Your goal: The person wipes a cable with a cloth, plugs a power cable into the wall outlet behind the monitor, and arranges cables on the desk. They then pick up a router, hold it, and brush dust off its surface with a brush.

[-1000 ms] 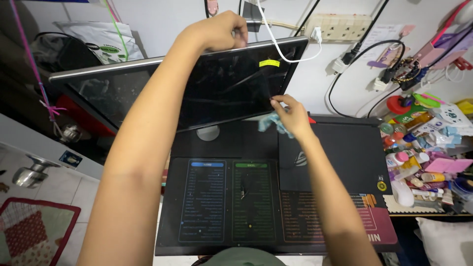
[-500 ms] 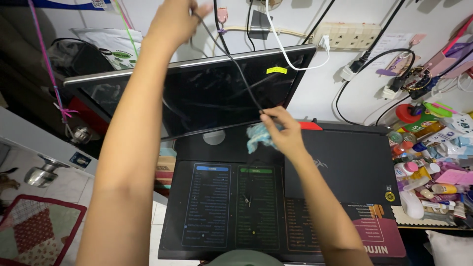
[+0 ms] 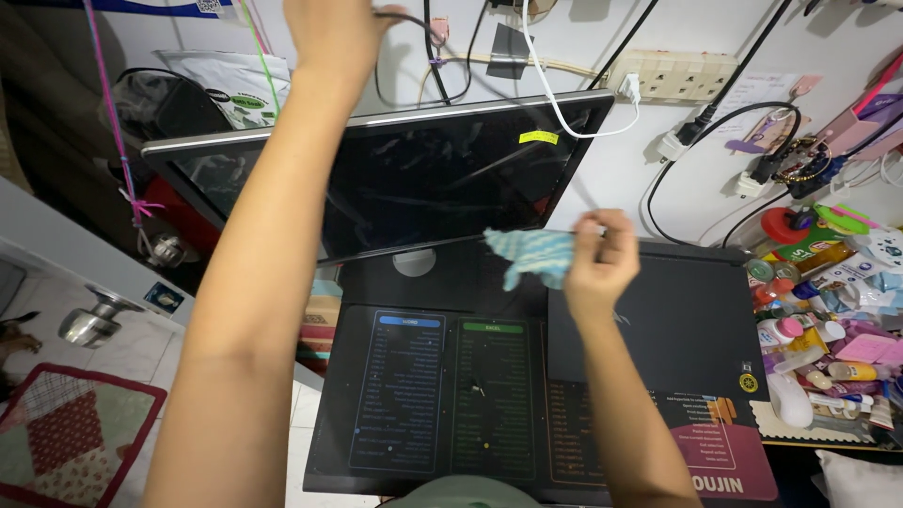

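Observation:
My left hand [image 3: 331,36] is raised above the top edge of a dark monitor [image 3: 414,179] and grips a black cable [image 3: 428,38] that loops up by the wall. My right hand [image 3: 600,256] hovers in front of the monitor's lower right corner, pinching a light blue cloth [image 3: 531,252] that hangs to its left. Below that hand lies a closed black laptop [image 3: 687,325] on a black desk mat [image 3: 442,395] printed with coloured columns.
A white power strip [image 3: 677,75] with several plugs and cables hangs on the wall. Bottles, tubes and small packages crowd the right end of the desk [image 3: 818,320]. A white mouse [image 3: 788,397] lies by the laptop. Left are a dark bag [image 3: 160,108] and a patchwork rug [image 3: 66,433].
My left hand went from the monitor's top edge up higher, pulling the black cable with it. My right hand let the cable slip out and moved right, keeping the blue cloth.

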